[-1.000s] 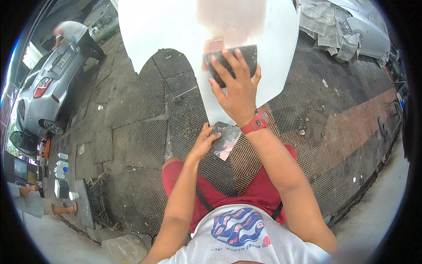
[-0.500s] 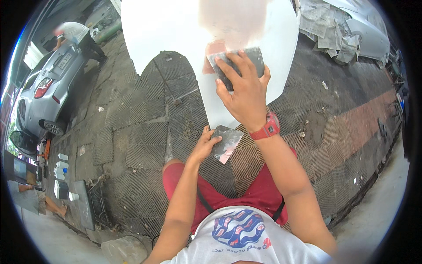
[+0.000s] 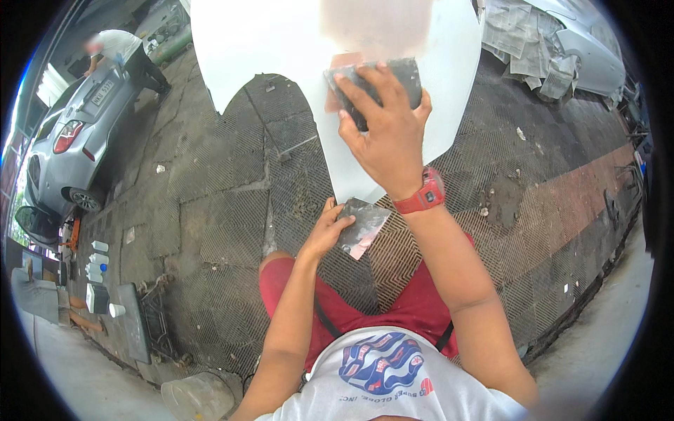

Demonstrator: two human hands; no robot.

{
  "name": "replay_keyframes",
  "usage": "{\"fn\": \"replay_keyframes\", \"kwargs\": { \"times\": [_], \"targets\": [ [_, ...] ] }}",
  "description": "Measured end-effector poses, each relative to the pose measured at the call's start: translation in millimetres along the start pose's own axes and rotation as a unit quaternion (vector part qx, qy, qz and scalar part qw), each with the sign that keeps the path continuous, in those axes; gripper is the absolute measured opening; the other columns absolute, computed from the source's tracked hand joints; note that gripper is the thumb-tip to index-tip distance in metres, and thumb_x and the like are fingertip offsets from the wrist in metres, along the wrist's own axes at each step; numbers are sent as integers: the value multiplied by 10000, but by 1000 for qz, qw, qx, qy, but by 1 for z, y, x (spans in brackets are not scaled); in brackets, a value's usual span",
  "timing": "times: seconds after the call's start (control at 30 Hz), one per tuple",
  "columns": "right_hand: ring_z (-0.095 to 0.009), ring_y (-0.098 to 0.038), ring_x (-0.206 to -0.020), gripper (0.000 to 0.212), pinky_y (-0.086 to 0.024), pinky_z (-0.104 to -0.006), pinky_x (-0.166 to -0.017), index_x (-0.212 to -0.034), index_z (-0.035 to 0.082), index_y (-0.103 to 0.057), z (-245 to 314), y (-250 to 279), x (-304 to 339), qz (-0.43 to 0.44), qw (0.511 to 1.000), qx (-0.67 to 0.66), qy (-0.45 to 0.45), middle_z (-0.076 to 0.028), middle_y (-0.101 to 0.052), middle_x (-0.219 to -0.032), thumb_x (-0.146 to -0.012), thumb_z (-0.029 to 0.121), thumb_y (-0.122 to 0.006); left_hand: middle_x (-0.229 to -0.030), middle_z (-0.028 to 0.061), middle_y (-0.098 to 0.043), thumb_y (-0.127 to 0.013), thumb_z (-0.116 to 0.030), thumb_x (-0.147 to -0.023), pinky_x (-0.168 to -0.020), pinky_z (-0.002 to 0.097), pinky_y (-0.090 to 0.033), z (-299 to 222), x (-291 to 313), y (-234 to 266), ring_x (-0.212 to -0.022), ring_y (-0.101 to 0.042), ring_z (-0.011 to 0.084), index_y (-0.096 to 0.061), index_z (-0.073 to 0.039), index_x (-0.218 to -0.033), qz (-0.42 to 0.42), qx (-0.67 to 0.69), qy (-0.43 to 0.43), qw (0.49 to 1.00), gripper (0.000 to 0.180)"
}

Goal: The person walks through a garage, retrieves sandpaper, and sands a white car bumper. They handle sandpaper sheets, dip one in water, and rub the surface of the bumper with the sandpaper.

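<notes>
A white car fender (image 3: 260, 42) with a curved wheel-arch cutout stands in front of me. Its lower tip ends near my left hand. On it are a hazy brownish-grey area and a small pink putty patch (image 3: 346, 60). My right hand (image 3: 386, 130), with a red watch on the wrist, presses a dark flat rectangular spreader (image 3: 402, 68) against the fender, covering part of the patch. Its fingers lie spread over the spreader. Lower down, my left hand (image 3: 325, 228) pinches a dark square putty plate (image 3: 361, 221) with pink and whitish smears along one edge.
A silver car (image 3: 70, 147) stands at the left, with a person (image 3: 126, 52) leaning over it. White bottles (image 3: 97, 266) and a low dark bench (image 3: 133, 323) are at lower left, near another person's legs. A newspaper-masked car (image 3: 590, 45) stands far right. Ribbed tiles (image 3: 232, 231) cover the floor.
My right hand and the spreader have shifted slightly up and left over the pink patch. My left hand with the putty plate has stayed nearly still.
</notes>
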State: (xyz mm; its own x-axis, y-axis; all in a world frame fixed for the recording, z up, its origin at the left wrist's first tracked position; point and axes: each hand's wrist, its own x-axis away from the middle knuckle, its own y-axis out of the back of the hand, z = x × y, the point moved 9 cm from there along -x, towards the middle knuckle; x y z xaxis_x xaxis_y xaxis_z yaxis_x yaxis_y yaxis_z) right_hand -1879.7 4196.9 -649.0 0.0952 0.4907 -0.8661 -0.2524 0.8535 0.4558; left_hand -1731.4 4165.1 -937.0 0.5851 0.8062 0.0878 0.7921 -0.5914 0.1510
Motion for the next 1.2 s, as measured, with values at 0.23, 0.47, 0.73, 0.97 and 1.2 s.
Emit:
{"fn": "replay_keyframes", "kwargs": {
  "times": [0.23, 0.47, 0.73, 0.97, 1.2],
  "targets": [
    [-230, -425, -1499, 439, -225, -765, -1121, -1354, 308, -709, -6, -33, 60, 25, 1000, 12, 13, 21, -562, -1487, -916, 331, -707, -1286, 128, -434, -656, -212, -972, -1163, 408, -355, 1, -3, -3, -1347, -416, 287, -684, 43, -1300, 9, -1, -7, 1000, 417],
    [-248, -456, -1482, 457, -197, -741, -1148, -1361, 290, -708, 2, 5, 36, 17, 1000, -5, -21, 2, -573, -1474, -905, 316, -717, -1343, 127, -441, -663, -220, -975, -1151, 388, -385, 2, -1, 2, -1350, -441, 276, -686, 52, -1282, -12, -14, 12, 1000, 411],
    [-265, -486, -1464, 434, -212, -768, -1118, -1376, 263, -699, -1, 20, -10, -25, 999, -4, -24, -24, -569, -1476, -945, 318, -690, -1458, 147, -402, -667, -230, -970, -1175, 399, -384, 2, 1, -2, -1414, -410, 290, -698, 40, -1277, -3, 8, 30, 1000, 409],
    [-254, -476, -1463, 448, -227, -768, -1100, -1382, 257, -694, 8, 6, -7, -6, 1000, 2, -19, -26, -575, -1444, -940, 327, -689, -1522, 166, -376, -674, -232, -960, -1196, 399, -365, 6, 1, -3, -1465, -378, 304, -703, 36, -1280, 17, -23, 0, 1000, 418],
    [-237, -432, -1490, 452, -224, -766, -1113, -1375, 285, -698, 8, -27, 44, 21, 1000, 13, 2, 0, -568, -1453, -925, 324, -700, -1446, 162, -413, -673, -238, -959, -1178, 404, -373, 7, 1, -1, -1405, -425, 314, -698, 47, -1277, 20, -43, 11, 999, 427]
  ]
}}
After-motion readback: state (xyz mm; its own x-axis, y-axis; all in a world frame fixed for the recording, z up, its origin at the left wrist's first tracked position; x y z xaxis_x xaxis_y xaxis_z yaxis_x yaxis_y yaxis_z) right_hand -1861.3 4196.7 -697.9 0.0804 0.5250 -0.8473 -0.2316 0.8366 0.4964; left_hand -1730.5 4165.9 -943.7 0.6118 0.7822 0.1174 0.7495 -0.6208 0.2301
